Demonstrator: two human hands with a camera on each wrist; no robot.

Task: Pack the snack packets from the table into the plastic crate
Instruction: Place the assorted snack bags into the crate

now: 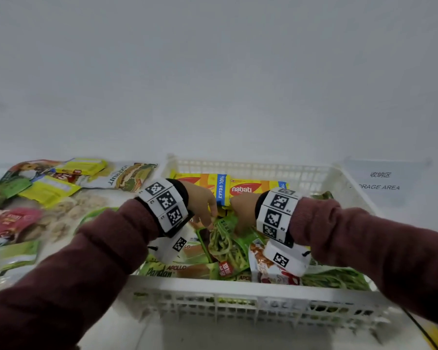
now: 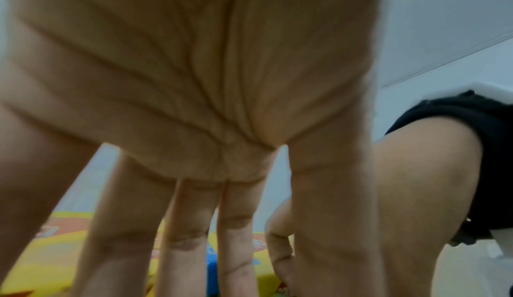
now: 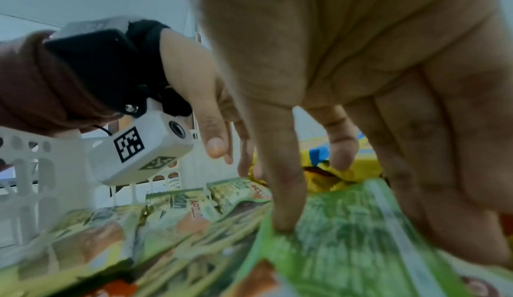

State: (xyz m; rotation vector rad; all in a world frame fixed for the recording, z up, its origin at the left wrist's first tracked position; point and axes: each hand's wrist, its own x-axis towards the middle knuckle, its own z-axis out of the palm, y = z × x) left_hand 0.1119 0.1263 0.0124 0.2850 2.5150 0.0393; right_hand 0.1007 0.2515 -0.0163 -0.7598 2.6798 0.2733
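White plastic crate (image 1: 250, 286): slatted walls, standing on the table (image 1: 415, 218) against a pale wall; taken as landmark for all that follows.

Green snack packet (image 1: 225, 238): printed with green noodles, lying in the middle of the crate on top of the other packets. Both hands are over it, inside the crate.

Right hand (image 1: 242, 210): fingers straight and pointing down; in the right wrist view the thumb (image 3: 280, 192) and fingers press on the packet's green top edge (image 3: 347, 225). Whether the edge is actually pinched cannot be told.

Left hand (image 1: 200, 200): just beside the right hand, toward the crate's left side, fingers (image 2: 188, 236) spread and extended downward, tips at the packet's left edge; contact cannot be told.

Other contents of the crate: yellow Nabati wafer packets (image 1: 253, 189) along the far wall; green Apollo Pandan packets (image 1: 177, 270) at the near left; a red-and-white packet (image 1: 271, 274) at the near middle; further green packets (image 1: 339, 280) at the near right.

Outside the crate, left: loose packets on the table, among them yellow packets (image 1: 51, 189), a jackfruit packet (image 1: 127, 176) and a pink packet (image 1: 10, 223).

Outside the crate, right: a paper label (image 1: 379, 181) reading "storage area".

Both wrists: white marker-patterned bands (image 1: 166, 203), maroon sleeves (image 1: 86, 261).
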